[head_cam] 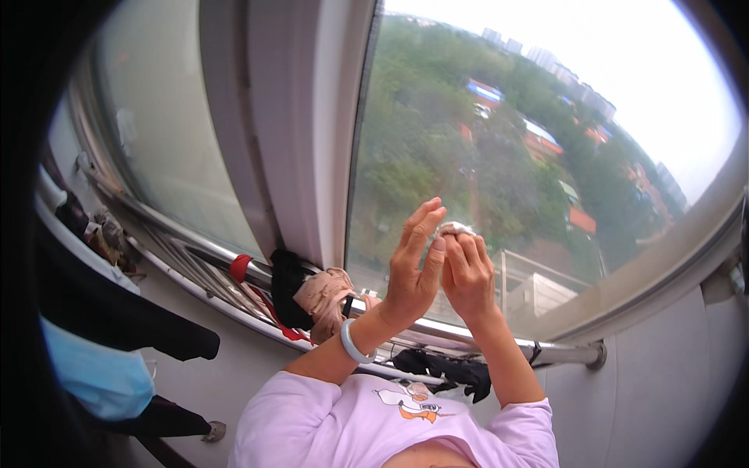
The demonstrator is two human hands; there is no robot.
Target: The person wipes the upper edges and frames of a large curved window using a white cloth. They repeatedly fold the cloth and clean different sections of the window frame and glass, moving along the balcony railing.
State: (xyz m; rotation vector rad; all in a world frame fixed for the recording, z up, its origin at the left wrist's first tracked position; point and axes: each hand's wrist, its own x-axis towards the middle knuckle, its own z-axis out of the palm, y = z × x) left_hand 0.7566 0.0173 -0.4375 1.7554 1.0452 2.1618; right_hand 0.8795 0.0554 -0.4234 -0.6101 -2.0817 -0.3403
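Note:
Both my hands are raised in front of the window glass [433, 134]. My right hand [468, 272] has its fingers curled around a small white cloth [455, 229], which shows above the knuckles. Close to its left, my left hand [412, 272] is held upright with its fingers apart, the thumb beside the cloth; nothing shows in its palm. A pale bangle [353, 342] circles my left wrist. Below the hands runs a metal rail [445, 330].
Beige and black cloths [325, 292] and a red strap [240, 268] hang on the rail at left. Black fabric [447, 370] lies under it. Dark garments [134, 322] and a blue face mask [99, 371] hang at lower left. A thick window frame [287, 117] stands left of the glass.

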